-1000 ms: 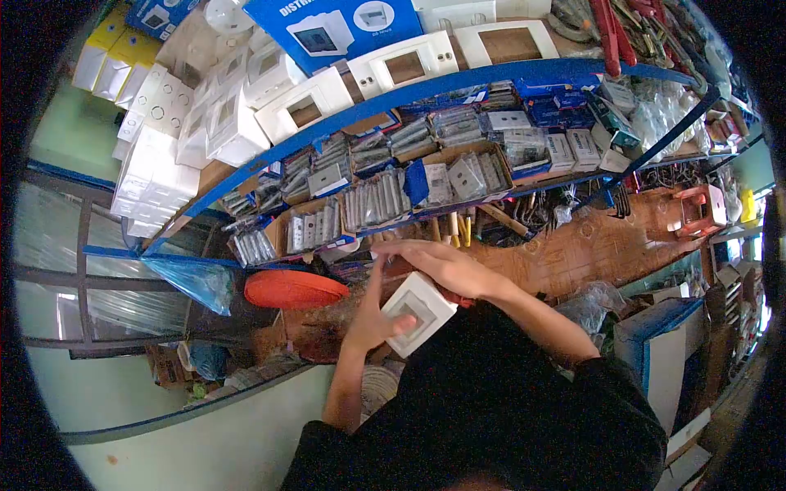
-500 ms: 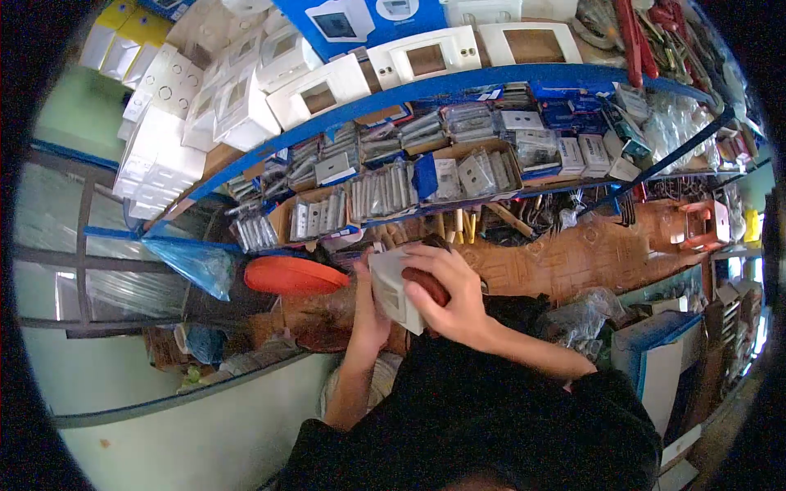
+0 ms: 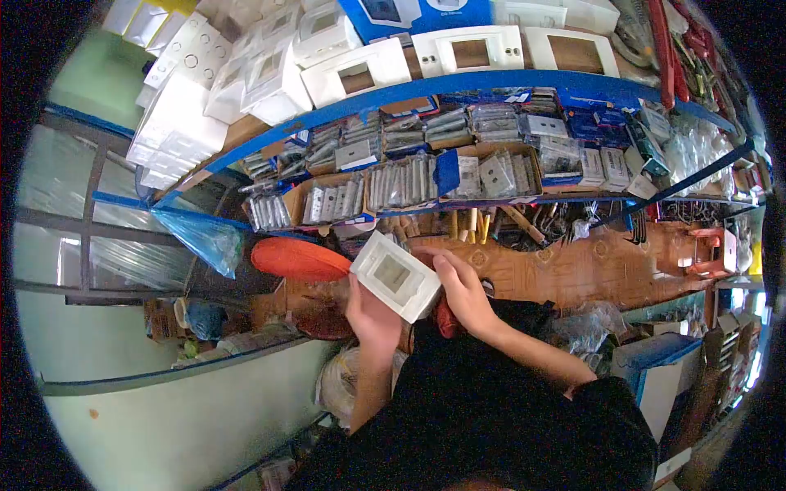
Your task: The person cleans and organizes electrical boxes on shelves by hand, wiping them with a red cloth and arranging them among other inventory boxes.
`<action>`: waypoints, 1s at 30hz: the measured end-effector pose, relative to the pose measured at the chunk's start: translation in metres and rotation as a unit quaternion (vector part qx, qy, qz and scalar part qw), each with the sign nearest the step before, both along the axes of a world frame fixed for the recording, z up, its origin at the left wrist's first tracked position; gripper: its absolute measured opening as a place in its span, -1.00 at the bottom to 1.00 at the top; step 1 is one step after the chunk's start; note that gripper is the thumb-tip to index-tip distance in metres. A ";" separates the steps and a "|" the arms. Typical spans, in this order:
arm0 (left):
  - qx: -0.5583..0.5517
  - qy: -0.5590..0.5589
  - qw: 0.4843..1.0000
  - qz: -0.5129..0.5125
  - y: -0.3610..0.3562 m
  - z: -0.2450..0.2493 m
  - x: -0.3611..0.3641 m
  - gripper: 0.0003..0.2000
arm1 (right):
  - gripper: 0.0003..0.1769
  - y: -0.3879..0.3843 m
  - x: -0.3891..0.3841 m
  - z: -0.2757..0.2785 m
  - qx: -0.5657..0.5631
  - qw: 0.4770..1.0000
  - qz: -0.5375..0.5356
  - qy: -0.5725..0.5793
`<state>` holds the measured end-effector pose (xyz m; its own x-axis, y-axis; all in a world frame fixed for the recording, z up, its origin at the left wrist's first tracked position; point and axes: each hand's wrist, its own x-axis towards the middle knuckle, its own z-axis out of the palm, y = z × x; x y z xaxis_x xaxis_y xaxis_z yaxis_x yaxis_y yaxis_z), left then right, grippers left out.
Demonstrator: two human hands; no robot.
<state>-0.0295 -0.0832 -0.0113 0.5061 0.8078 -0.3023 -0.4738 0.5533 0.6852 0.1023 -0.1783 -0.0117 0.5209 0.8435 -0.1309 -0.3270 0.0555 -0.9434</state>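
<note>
A white square switch box (image 3: 395, 276) with a grey window in its middle is held up in front of me, its face turned toward me. My left hand (image 3: 370, 315) grips it from below and behind. My right hand (image 3: 460, 288) holds its right edge with fingers along the side. A reddish-brown object (image 3: 444, 321) shows just under my right hand. Both hands are over the wooden counter (image 3: 573, 266), below the blue shelves.
Blue metal shelves (image 3: 458, 86) hold white switch boxes (image 3: 360, 74) above and cardboard trays of packed switch plates (image 3: 401, 184) below. An orange lid-like object (image 3: 299, 259) and a blue plastic bag (image 3: 196, 237) lie left. Plastic bags and boxes (image 3: 655, 360) crowd the right.
The white box has been turned from edge-on to face me and lifted slightly left. My right hand moved from covering its front to its right edge. The view shifted downward.
</note>
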 end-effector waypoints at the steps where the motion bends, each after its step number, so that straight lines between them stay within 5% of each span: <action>1: 0.007 -0.004 1.000 -0.007 -0.004 -0.004 0.000 -0.35 | -0.56 0.001 -0.001 -0.001 0.007 0.999 0.016 0.045; 4: 0.020 0.006 1.000 -0.021 -0.006 -0.016 0.003 -0.19 | -0.53 0.003 -0.007 -0.004 0.014 0.995 0.037 0.086; 7: -0.003 -0.104 0.993 -0.053 -0.006 -0.025 0.006 -0.22 | -0.52 0.004 -0.010 -0.003 0.011 0.998 0.024 0.061; 10: 0.059 -0.209 0.975 -0.049 -0.009 -0.060 0.013 -0.17 | -0.54 -0.004 -0.002 0.007 -0.021 0.994 0.066 -0.080; 12: -0.002 -0.224 0.974 -0.011 -0.005 -0.070 0.009 -0.18 | -0.56 -0.012 0.014 -0.001 -0.036 0.998 0.038 -0.040; 14: -0.085 -0.172 0.981 0.005 -0.015 -0.025 0.018 -0.22 | -0.56 -0.017 0.027 0.004 -0.050 0.998 -0.037 -0.012; 17: -0.052 -0.222 0.972 -0.060 0.005 -0.055 0.008 -0.26 | -0.56 -0.024 0.030 0.025 0.001 0.983 -0.090 -0.160; 18: -0.036 -0.159 0.984 -0.078 0.004 -0.041 0.014 -0.28 | -0.55 -0.025 0.029 0.032 0.023 0.970 -0.083 -0.229; 21: 0.035 0.023 0.997 -0.060 -0.017 -0.002 0.044 -0.30 | -0.45 -0.023 0.026 0.049 0.059 0.859 0.042 -0.506; 23: -0.011 0.006 0.999 -0.049 -0.030 0.005 0.051 -0.32 | -0.47 -0.015 0.017 0.067 -0.021 0.778 0.048 -0.626; 25: 0.021 -0.053 0.996 -0.069 -0.035 -0.001 0.054 -0.32 | -0.49 -0.009 0.022 0.070 -0.004 0.810 0.043 -0.584; 30: 0.085 0.060 0.988 -0.116 -0.031 -0.004 0.041 -0.52 | -0.54 0.014 0.044 0.065 0.034 0.909 0.037 -0.413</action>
